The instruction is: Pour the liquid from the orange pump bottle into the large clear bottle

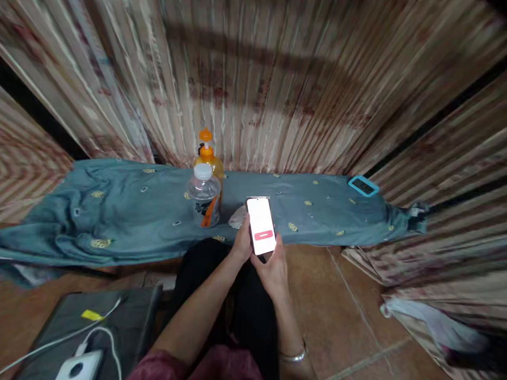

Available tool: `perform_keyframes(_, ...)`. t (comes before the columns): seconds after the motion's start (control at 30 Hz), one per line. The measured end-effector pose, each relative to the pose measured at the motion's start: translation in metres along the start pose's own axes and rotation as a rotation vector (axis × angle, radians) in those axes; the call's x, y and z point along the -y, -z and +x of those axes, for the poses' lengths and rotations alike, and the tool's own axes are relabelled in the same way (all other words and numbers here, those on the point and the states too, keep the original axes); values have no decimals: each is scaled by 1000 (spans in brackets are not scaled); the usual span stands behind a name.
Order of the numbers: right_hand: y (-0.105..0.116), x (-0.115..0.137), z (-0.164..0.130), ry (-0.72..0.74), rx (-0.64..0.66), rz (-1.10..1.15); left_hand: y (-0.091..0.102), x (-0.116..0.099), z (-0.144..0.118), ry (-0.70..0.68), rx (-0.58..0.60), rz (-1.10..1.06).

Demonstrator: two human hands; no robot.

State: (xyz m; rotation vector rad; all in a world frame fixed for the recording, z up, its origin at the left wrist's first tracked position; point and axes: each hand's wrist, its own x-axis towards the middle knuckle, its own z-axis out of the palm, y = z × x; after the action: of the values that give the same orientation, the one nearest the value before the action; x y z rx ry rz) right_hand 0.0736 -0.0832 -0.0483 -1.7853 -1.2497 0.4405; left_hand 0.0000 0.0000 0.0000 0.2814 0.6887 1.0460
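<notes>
A smartphone (260,216) with a bright white screen and a red button is held upright above my lap. My left hand (242,241) grips its left edge. Around the lower right side and bottom corner closes my right hand (273,272), its thumb near the screen's edge. Just behind my left hand lies a crumpled whitish piece (237,217), partly hidden, whose kind I cannot make out. Left of it stands a clear plastic bottle (203,195) with a white cap and an orange-black label. An orange pump bottle (214,164) is partly hidden behind it.
A teal patterned cloth (130,211) covers the long, low surface before me. At its right end lies a blue-framed device (363,186). Striped curtains (253,89) hang behind and on both sides. A dark box (130,316) at lower left bears a white device (81,365) and cables.
</notes>
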Motion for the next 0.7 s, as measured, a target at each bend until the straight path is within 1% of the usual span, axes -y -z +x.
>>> perform_keyframes(0.23,14,-3,1,0,27,28,-1,12,4,31,23,-44)
perform_keyframes(0.43,23,-7,0,-22,61,46,1,16,7,45,82,-26)
perform_keyframes(0.7,21,-13,0,-59,13,13,3,22,8,84,110,8)
